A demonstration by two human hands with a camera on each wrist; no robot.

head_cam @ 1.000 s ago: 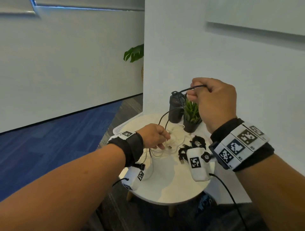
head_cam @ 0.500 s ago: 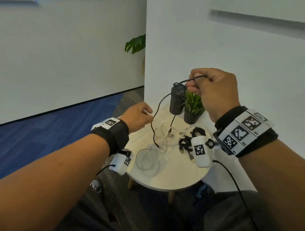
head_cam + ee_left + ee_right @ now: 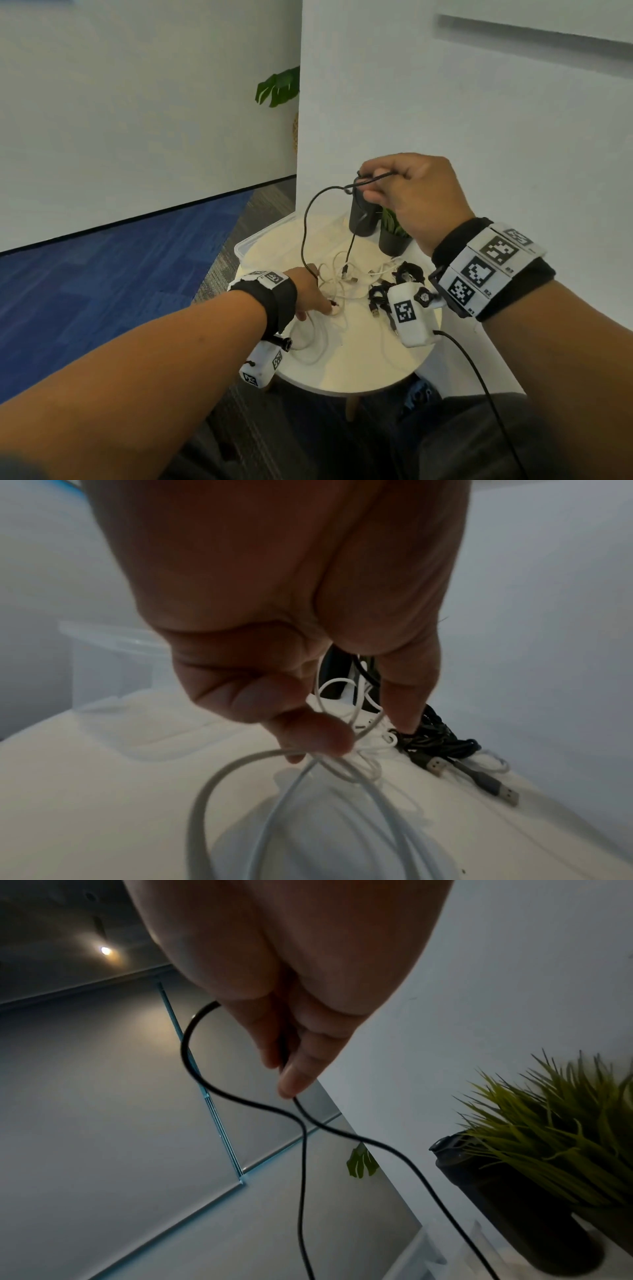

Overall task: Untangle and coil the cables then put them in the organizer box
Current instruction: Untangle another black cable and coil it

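Black cable [image 3: 305, 219] is hanging from the pinching right hand [image 3: 416, 202] above the bench [image 3: 359, 370]; the left hand [image 3: 291, 615] is pinching white cable [image 3: 240, 777] on it. Better to be drawing the black strand slowly upward while the left is pinning the white loops.

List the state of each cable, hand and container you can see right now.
Thin black cable: lifted, looped, dangling to the table.
Thin white cables: tangled, lying on the table.
Thick black braided cable: bundled on the table.
Right hand: pinches the black cable.
Left hand: pinches white cables.
Clear plastic box: open.
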